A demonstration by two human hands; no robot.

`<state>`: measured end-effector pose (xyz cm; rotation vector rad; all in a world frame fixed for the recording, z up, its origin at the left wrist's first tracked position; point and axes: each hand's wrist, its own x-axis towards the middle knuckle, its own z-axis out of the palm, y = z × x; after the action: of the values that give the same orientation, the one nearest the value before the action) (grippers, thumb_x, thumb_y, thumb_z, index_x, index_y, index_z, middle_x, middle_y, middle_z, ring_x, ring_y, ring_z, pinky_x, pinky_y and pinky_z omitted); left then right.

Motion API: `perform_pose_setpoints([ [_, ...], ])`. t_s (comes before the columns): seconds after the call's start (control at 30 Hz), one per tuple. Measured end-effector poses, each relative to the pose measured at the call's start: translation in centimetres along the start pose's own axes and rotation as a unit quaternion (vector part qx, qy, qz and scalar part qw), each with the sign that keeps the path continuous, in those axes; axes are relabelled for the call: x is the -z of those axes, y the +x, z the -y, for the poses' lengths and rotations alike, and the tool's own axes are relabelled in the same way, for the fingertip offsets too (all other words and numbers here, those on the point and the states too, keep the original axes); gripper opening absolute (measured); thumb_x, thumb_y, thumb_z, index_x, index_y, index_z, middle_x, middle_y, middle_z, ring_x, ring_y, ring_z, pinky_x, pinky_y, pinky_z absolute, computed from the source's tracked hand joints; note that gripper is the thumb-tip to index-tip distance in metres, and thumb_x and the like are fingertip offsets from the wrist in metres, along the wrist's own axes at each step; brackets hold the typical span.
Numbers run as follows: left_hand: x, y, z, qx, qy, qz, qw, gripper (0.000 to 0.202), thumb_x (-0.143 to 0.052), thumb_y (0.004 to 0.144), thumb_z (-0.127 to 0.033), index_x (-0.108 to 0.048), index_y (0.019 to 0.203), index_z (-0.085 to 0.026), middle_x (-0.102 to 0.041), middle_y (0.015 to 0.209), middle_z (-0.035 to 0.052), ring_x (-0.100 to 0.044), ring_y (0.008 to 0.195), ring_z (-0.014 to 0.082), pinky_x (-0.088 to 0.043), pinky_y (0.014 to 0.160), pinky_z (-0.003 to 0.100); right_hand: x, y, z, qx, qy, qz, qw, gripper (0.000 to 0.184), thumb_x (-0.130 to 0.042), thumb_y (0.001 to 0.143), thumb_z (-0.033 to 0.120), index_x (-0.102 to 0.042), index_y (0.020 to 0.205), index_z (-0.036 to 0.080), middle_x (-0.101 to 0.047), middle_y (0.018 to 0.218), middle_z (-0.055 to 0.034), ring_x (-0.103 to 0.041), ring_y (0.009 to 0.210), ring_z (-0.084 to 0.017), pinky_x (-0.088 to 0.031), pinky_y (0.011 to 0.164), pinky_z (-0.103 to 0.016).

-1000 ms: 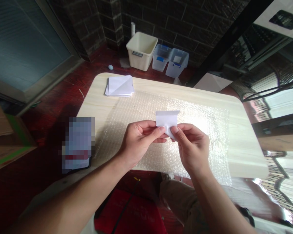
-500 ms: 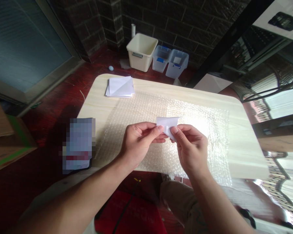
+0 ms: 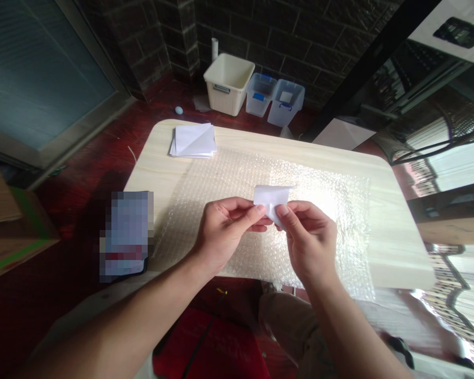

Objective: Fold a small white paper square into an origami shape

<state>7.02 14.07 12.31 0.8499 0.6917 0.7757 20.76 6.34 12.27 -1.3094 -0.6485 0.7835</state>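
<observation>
A small folded piece of white paper [image 3: 272, 196] is held up between both hands, above the table. My left hand [image 3: 227, 223] pinches its lower left side, thumb on the near face and fingers behind. On the lower right, my right hand [image 3: 310, 231] grips it the same way, thumb pressed on the paper. The paper's upper part stands free above the thumbs; its lower edge is partly covered by the fingers. Beneath the hands lies a sheet of bubble wrap [image 3: 229, 173], spread over the pale wooden table [image 3: 403, 237].
A stack of white paper [image 3: 193, 140] sits at the table's far left corner. On the floor behind stand a cream bin [image 3: 226, 95] and two clear plastic boxes [image 3: 286, 105]. A blurred-out phone-like object [image 3: 126, 231] is at the left edge. Cardboard boxes [image 3: 19, 226] stand left.
The paper's upper part has risen slightly and shows a little more of its face. Both hands keep their pinch in nearly the same place.
</observation>
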Motion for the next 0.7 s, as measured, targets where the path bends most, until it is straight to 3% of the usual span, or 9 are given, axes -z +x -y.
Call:
perform_pose_setpoints([
  [0.2,0.19,0.10,0.12,-0.007,-0.012,0.003,1.000,0.020,-0.090,0.082,-0.031,-0.078,0.082,-0.016,-0.082,0.079,0.0042,-0.081,0.074,0.0192,-0.067,0.073,0.027,-0.17,-0.08,-0.03,0.021,0.008,0.012,1.000,0.006,-0.086,0.088,0.026,-0.081,0.087,0.024,-0.071,0.076,-0.0009,-0.061,0.069,-0.014,-0.048,0.064,-0.030],
  [0.43,0.37,0.34,0.08,-0.015,-0.013,0.048,0.999,0.020,-0.088,0.085,-0.031,-0.083,0.098,-0.017,-0.085,0.094,0.0074,-0.082,0.083,0.0192,-0.067,0.077,0.026,-0.01,0.20,0.06,-0.021,0.039,0.003,0.999,0.010,-0.089,0.084,0.028,-0.081,0.087,0.023,-0.071,0.076,-0.0010,-0.060,0.069,-0.014,-0.048,0.065,-0.029],
  [0.7,0.98,0.89,0.09,-0.039,0.047,0.039,0.997,0.017,-0.089,0.084,-0.032,-0.086,0.092,-0.018,-0.084,0.086,0.0074,-0.082,0.077,0.0206,-0.068,0.074,0.029,0.49,0.55,0.02,-0.049,0.041,0.020,0.998,0.012,-0.090,0.083,0.031,-0.080,0.084,0.022,-0.069,0.075,-0.0008,-0.058,0.068,-0.014,-0.046,0.064,-0.029],
])
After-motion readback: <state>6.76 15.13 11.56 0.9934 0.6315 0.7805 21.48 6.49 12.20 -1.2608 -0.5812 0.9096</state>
